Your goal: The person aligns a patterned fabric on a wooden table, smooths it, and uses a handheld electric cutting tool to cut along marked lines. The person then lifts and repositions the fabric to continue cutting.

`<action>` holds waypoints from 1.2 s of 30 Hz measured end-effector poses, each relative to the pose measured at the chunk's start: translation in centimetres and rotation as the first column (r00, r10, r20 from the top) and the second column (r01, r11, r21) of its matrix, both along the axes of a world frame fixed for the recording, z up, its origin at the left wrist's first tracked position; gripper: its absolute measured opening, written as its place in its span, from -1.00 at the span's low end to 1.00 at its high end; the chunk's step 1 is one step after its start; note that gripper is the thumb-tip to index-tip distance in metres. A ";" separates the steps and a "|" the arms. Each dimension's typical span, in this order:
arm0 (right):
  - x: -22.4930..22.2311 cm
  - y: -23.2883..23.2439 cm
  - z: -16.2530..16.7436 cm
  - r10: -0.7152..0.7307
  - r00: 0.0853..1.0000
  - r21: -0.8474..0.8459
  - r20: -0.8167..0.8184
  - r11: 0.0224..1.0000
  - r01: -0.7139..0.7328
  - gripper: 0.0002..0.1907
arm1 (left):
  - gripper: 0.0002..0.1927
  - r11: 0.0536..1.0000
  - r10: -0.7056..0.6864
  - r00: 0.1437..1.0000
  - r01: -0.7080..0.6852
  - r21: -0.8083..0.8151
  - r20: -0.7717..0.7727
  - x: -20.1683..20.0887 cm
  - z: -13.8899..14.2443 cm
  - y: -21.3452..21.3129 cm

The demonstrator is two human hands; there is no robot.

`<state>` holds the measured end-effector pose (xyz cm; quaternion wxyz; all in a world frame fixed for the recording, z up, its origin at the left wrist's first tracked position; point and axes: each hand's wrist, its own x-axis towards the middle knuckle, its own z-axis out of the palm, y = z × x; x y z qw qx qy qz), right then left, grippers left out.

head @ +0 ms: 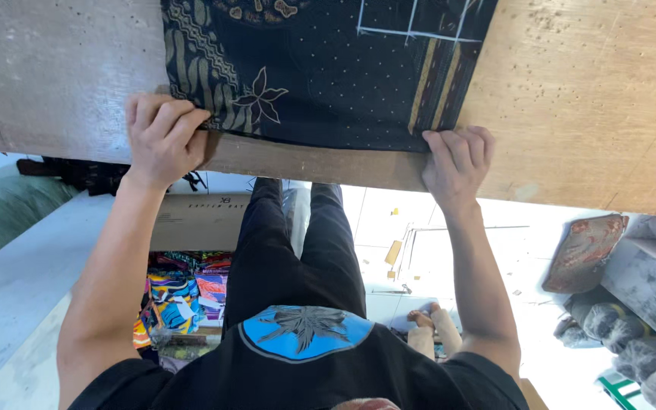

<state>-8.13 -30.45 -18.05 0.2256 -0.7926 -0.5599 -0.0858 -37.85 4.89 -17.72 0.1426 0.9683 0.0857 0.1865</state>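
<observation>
- Dark cloth (320,76) with gold leaf shapes and tiny dots lies flat on the wooden table (586,99), its lower hem at the table's near edge.
- Left hand (162,137) curls its fingers tight on the cloth's left corner, at the table's edge.
- Right hand (457,163) pinches the cloth's right corner, fingers bent over the same edge.
- Bright folded cloths (184,292) sit under the table.
</observation>
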 end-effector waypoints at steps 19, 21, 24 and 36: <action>-2.6 0.8 4.8 -0.040 0.992 0.063 0.118 0.997 0.033 -0.66 | -0.70 0.989 0.004 0.998 -0.012 0.150 0.057 0.8 7.5 -2.7; -3.4 1.6 5.9 -0.060 0.993 0.067 0.099 0.996 0.054 -0.65 | -0.70 0.986 0.017 0.996 -0.031 0.165 0.086 0.7 8.4 -2.8; -5.1 2.5 7.2 -0.135 0.991 0.079 0.021 0.988 0.133 -0.65 | -0.73 0.994 0.060 0.989 -0.072 0.083 0.137 0.2 9.4 -2.6; -32.3 -8.0 2.6 -0.441 0.834 -0.548 -0.331 0.810 0.211 -0.72 | -0.64 0.961 0.123 0.750 -0.254 -0.111 -0.650 -24.4 3.1 -14.9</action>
